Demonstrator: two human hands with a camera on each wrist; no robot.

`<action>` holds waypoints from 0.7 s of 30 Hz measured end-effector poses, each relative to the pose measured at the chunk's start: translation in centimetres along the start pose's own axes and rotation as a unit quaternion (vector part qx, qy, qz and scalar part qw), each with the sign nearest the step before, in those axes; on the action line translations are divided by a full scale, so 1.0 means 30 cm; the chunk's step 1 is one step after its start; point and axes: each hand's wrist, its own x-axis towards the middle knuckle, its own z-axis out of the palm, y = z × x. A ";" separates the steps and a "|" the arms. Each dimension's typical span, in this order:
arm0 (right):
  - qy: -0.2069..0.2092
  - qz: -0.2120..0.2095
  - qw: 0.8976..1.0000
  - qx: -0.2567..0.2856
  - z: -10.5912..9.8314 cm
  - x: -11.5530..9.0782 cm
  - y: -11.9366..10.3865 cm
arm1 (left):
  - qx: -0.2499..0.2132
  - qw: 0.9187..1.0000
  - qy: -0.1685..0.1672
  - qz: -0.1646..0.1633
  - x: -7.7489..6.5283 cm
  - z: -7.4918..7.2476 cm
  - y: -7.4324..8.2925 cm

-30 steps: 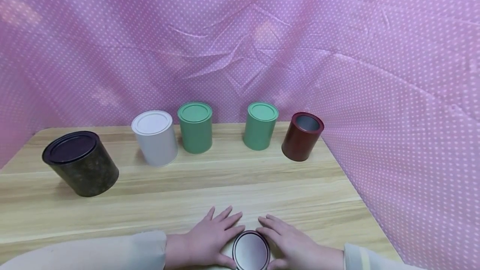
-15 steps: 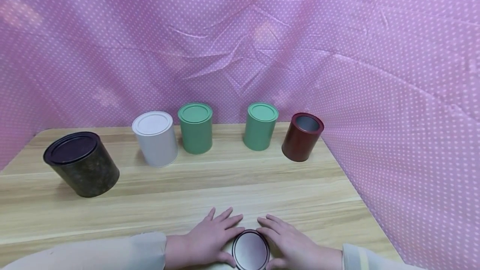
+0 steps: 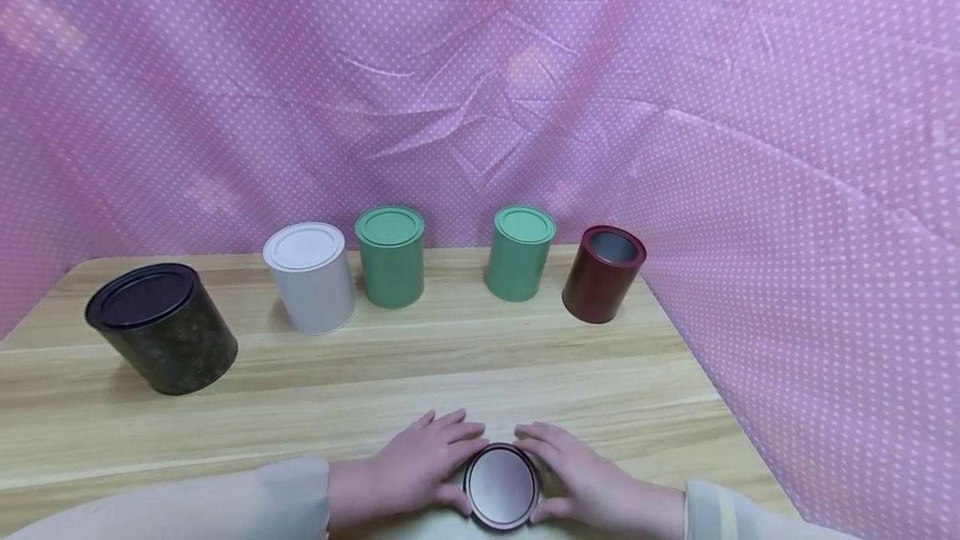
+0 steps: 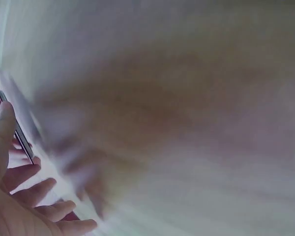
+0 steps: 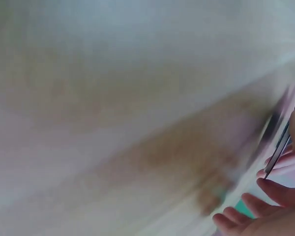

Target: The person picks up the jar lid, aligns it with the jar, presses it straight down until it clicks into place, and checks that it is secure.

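Note:
A round metal can lid [image 3: 502, 487] with a dark red rim is between my two hands at the front of the table. My left hand [image 3: 420, 467] holds its left edge between thumb and index finger, the other fingers fanned out beyond. On the opposite edge, my right hand [image 3: 581, 473] grips it the same way. Seen edge-on in the left wrist view, the lid [image 4: 22, 140] is a thin disc just over the tabletop. In the right wrist view the lid [image 5: 280, 145] shows between thumb and fingertips.
Behind stand a black can [image 3: 168, 340], a white can [image 3: 315, 290], two green cans, one left [image 3: 392, 269] and one right [image 3: 519, 261], and a lidless dark red can [image 3: 602, 282] at the back right. Pink dotted cloth [image 3: 480, 90] hangs behind and along the right side.
Over the last half second the lid has shifted slightly away from me, and the fingers of both hands have drawn in closer around it. The cans have stayed put.

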 end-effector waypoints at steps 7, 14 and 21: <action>0.026 0.010 0.996 0.085 -0.043 0.017 0.037 | -0.011 0.997 0.075 0.020 0.027 -0.036 -0.022; 0.053 0.012 0.993 0.104 -0.088 0.033 0.077 | -0.066 0.995 0.068 -0.026 0.072 -0.082 -0.028; 0.052 0.030 0.989 0.137 -0.143 0.036 0.112 | -0.183 0.980 0.072 -0.043 0.120 -0.101 -0.033</action>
